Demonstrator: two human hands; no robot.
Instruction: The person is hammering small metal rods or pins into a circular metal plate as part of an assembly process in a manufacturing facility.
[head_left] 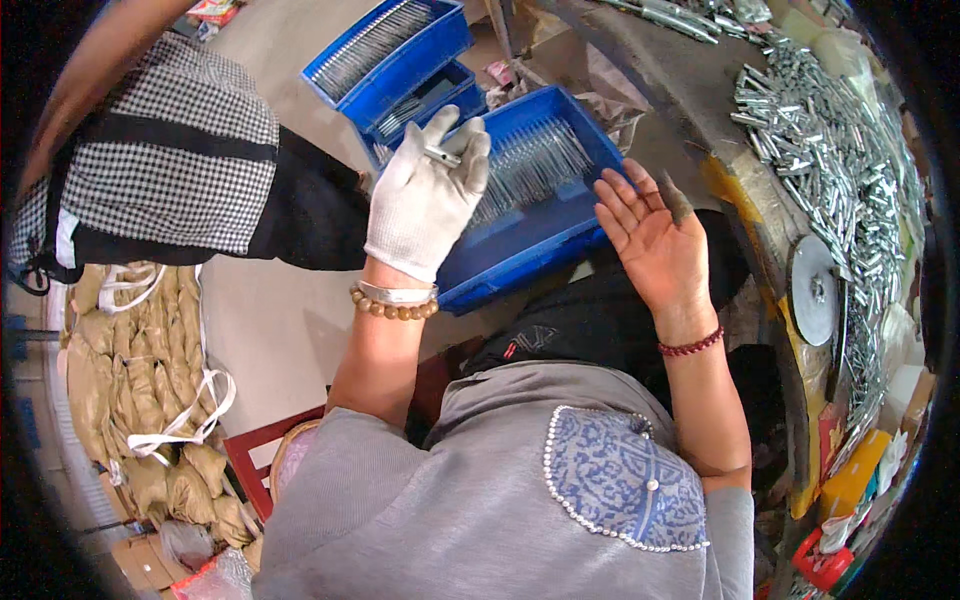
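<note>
Gripped: one short metal pin (441, 156), held in the curled fingers of our white-gloved left hand (425, 200), seen against the left part of a blue tray (540, 258). Right hand (657, 255): bare, palm up, fingers loosely spread, nothing in it that we can see; dark cover (677, 198) on the thumb. Tray contents: metal rods (545, 155), close-set in rows. On the bench (690, 105), right: loose heap of metal pieces (825, 165). Handling, in our judgement: pin smooth, likely to roll; best pinched near its middle, ends free for our bare fingertips to turn, away from the ordered rods.
</note>
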